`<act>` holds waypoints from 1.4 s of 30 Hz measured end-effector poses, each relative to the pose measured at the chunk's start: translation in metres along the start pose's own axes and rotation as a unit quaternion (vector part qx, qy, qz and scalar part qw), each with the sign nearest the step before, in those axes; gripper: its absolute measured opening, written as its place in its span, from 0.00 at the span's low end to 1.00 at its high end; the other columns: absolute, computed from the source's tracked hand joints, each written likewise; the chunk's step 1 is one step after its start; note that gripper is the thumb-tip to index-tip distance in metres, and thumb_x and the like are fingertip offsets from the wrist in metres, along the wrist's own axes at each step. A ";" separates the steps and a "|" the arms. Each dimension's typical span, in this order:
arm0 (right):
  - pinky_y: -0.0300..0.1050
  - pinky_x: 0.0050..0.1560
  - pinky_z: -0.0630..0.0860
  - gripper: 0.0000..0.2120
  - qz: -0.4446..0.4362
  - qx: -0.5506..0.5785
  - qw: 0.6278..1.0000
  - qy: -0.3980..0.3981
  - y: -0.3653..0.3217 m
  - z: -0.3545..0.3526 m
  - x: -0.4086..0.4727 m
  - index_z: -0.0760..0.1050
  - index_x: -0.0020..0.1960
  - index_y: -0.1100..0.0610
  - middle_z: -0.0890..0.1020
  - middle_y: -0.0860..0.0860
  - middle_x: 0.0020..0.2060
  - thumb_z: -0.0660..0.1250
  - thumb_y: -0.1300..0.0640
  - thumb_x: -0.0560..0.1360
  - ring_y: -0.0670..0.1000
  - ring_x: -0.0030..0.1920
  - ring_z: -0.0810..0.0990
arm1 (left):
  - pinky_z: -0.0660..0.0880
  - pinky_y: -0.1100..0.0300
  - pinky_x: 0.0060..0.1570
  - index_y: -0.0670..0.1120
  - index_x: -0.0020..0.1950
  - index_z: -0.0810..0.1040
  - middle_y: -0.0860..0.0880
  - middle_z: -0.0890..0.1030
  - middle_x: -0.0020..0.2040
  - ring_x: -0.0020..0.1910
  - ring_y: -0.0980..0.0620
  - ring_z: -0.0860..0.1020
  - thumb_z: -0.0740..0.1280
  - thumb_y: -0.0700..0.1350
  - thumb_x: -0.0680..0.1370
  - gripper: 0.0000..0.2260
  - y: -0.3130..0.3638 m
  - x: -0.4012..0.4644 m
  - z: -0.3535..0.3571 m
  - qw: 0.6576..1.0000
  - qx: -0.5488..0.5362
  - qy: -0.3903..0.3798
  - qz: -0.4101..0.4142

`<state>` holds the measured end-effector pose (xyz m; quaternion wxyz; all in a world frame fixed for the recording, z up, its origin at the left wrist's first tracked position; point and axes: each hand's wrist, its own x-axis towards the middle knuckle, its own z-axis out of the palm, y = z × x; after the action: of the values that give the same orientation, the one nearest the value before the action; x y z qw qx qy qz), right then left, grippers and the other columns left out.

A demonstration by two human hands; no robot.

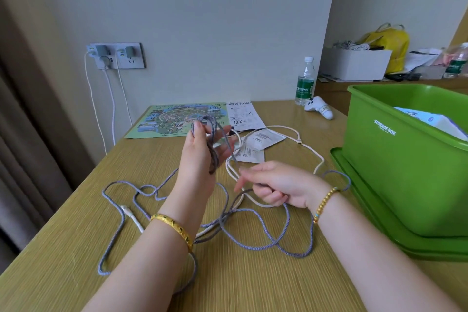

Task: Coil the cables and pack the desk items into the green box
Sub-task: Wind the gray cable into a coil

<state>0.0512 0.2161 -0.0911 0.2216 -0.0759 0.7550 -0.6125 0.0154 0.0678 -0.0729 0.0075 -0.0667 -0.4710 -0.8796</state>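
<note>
Centre frame: left hand (200,157) is holding loops of grey cable (253,233); right hand (273,185) is gripping its strand. Right edge: green box (395,159) is sitting on wooden desk (76,240). Centre, behind: white cable (307,145) is lying loose.

head camera looks forward and down, close over the desk (253,273).

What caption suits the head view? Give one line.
Left hand holds grey cable loops while right hand feeds more, green box alongside.

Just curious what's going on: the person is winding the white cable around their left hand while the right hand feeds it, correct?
Not quite: the head view shows the grey braided cable looped around the left hand, fed by the right hand. The white cable lies on the desk.
</note>
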 end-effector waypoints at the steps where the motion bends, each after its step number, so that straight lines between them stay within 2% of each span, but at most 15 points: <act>1: 0.31 0.17 0.53 0.15 0.007 -0.018 1.000 -0.010 0.000 0.001 0.000 0.78 0.45 0.57 0.64 0.45 0.20 0.58 0.49 0.79 0.41 0.17 0.58 | 0.79 0.61 0.33 0.48 0.42 0.67 0.47 0.84 0.39 0.33 0.50 0.83 0.50 0.54 0.82 0.14 0.000 -0.001 0.001 1.000 0.011 -0.013 -0.005; 4: 0.31 0.18 0.53 0.16 0.014 -0.070 0.997 -0.033 -0.001 0.004 -0.001 0.79 0.46 0.55 0.65 0.45 0.21 0.58 0.47 0.79 0.41 0.18 0.58 | 0.73 0.65 0.25 0.48 0.44 0.69 0.51 0.78 0.27 0.22 0.54 0.74 0.51 0.55 0.82 0.14 -0.001 -0.002 0.003 0.998 0.049 -0.045 -0.013; 7: 0.33 0.18 0.54 0.17 0.010 -0.109 0.994 -0.015 -0.001 0.008 -0.001 0.80 0.46 0.55 0.65 0.46 0.22 0.57 0.46 0.79 0.42 0.19 0.59 | 0.72 0.66 0.25 0.46 0.48 0.74 0.53 0.71 0.26 0.24 0.57 0.68 0.52 0.54 0.81 0.16 -0.001 -0.001 0.004 0.994 0.081 -0.071 -0.025; 11: 0.33 0.19 0.54 0.15 0.014 -0.129 0.991 0.009 -0.001 0.007 -0.001 0.77 0.48 0.57 0.64 0.46 0.24 0.56 0.49 0.80 0.42 0.20 0.59 | 0.79 0.59 0.40 0.45 0.45 0.78 0.51 0.71 0.33 0.23 0.59 0.73 0.55 0.48 0.82 0.14 0.006 -0.002 0.004 0.981 0.177 -0.079 -0.027; 15: 0.34 0.23 0.63 0.08 0.007 -0.133 0.989 0.061 -0.003 -0.003 -0.006 0.76 0.45 0.56 0.63 0.45 0.25 0.60 0.56 0.79 0.42 0.22 0.61 | 0.76 0.50 0.51 0.45 0.41 0.72 0.55 0.78 0.27 0.28 0.57 0.79 0.55 0.45 0.82 0.12 0.017 0.004 -0.002 0.984 0.174 -0.035 0.025; 17: 0.35 0.28 0.71 0.07 -0.007 -0.116 0.990 0.084 -0.004 -0.010 -0.009 0.75 0.44 0.57 0.64 0.45 0.24 0.60 0.58 0.78 0.42 0.22 0.63 | 0.80 0.54 0.45 0.45 0.42 0.70 0.53 0.78 0.28 0.32 0.53 0.81 0.54 0.46 0.82 0.12 0.026 0.010 -0.009 0.992 0.114 -0.012 0.044; 19: 0.37 0.31 0.75 0.06 -0.015 -0.072 0.994 0.085 -0.006 -0.017 -0.013 0.74 0.44 0.59 0.64 0.44 0.22 0.61 0.60 0.78 0.42 0.21 0.64 | 0.78 0.61 0.32 0.46 0.41 0.69 0.52 0.74 0.27 0.26 0.53 0.77 0.53 0.46 0.82 0.12 0.032 0.017 -0.019 0.996 0.063 0.023 0.053; 21: 0.37 0.28 0.74 0.06 -0.022 -0.038 0.997 0.060 -0.008 -0.024 -0.018 0.74 0.43 0.59 0.62 0.44 0.22 0.62 0.59 0.78 0.42 0.20 0.62 | 0.72 0.66 0.24 0.46 0.40 0.68 0.51 0.70 0.28 0.22 0.55 0.71 0.53 0.46 0.82 0.13 0.033 0.024 -0.029 0.993 0.073 0.073 0.053; 24: 0.34 0.23 0.66 0.08 -0.059 0.011 0.998 -0.008 -0.011 -0.034 -0.029 0.78 0.41 0.57 0.62 0.43 0.21 0.65 0.53 0.74 0.41 0.19 0.59 | 0.68 0.67 0.22 0.46 0.40 0.69 0.50 0.68 0.30 0.20 0.57 0.69 0.52 0.46 0.82 0.14 0.027 0.029 -0.036 0.981 0.163 0.096 0.030; 28: 0.37 0.29 0.75 0.10 -0.162 0.076 0.983 -0.049 -0.012 -0.041 -0.036 0.80 0.39 0.55 0.63 0.41 0.20 0.71 0.47 0.68 0.40 0.19 0.62 | 0.67 0.59 0.30 0.45 0.45 0.75 0.49 0.68 0.32 0.27 0.52 0.67 0.54 0.48 0.82 0.13 0.013 0.028 -0.033 0.937 0.349 0.024 -0.002; 31: 0.38 0.29 0.77 0.11 -0.206 0.141 0.968 0.008 -0.012 -0.040 -0.032 0.79 0.37 0.55 0.63 0.41 0.20 0.72 0.48 0.65 0.39 0.18 0.62 | 0.67 0.58 0.33 0.45 0.51 0.77 0.49 0.70 0.34 0.29 0.51 0.67 0.55 0.55 0.80 0.17 0.008 0.017 -0.023 0.889 0.453 -0.066 -0.018; 34: 0.35 0.25 0.74 0.08 -0.231 0.181 0.953 0.083 -0.013 -0.040 -0.028 0.80 0.38 0.57 0.63 0.43 0.20 0.68 0.52 0.69 0.39 0.17 0.61 | 0.68 0.60 0.32 0.53 0.45 0.75 0.51 0.71 0.33 0.28 0.53 0.70 0.57 0.70 0.69 0.23 0.008 0.001 -0.015 0.841 0.501 -0.199 -0.040; 35: 0.34 0.23 0.71 0.08 -0.239 0.201 0.945 0.097 -0.013 -0.040 -0.027 0.79 0.39 0.58 0.63 0.43 0.20 0.66 0.54 0.70 0.39 0.17 0.61 | 0.68 0.62 0.31 0.53 0.43 0.74 0.55 0.71 0.31 0.26 0.55 0.69 0.60 0.70 0.68 0.20 0.007 -0.004 -0.013 0.832 0.494 -0.248 -0.044; 38: 0.30 0.16 0.60 0.09 -0.261 0.267 0.921 0.110 -0.012 -0.042 -0.023 0.80 0.37 0.57 0.64 0.43 0.20 0.64 0.55 0.71 0.39 0.17 0.60 | 0.67 0.67 0.26 0.49 0.39 0.68 0.58 0.66 0.29 0.26 0.59 0.65 0.68 0.55 0.74 0.13 0.001 -0.013 -0.005 0.799 0.482 -0.352 -0.069; 42: 0.29 0.16 0.57 0.10 -0.279 0.270 0.915 0.108 -0.010 -0.042 -0.020 0.80 0.44 0.57 0.75 0.47 0.27 0.60 0.58 0.73 0.39 0.20 0.62 | 0.69 0.65 0.27 0.47 0.37 0.66 0.57 0.66 0.28 0.25 0.58 0.65 0.65 0.46 0.77 0.11 -0.004 -0.018 0.002 0.776 0.496 -0.385 -0.054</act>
<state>0.0494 0.2587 -0.0709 -0.0286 -0.1540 0.5288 -0.8342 0.0332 0.0703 -0.0771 -0.1901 -0.3613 -0.8086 -0.4236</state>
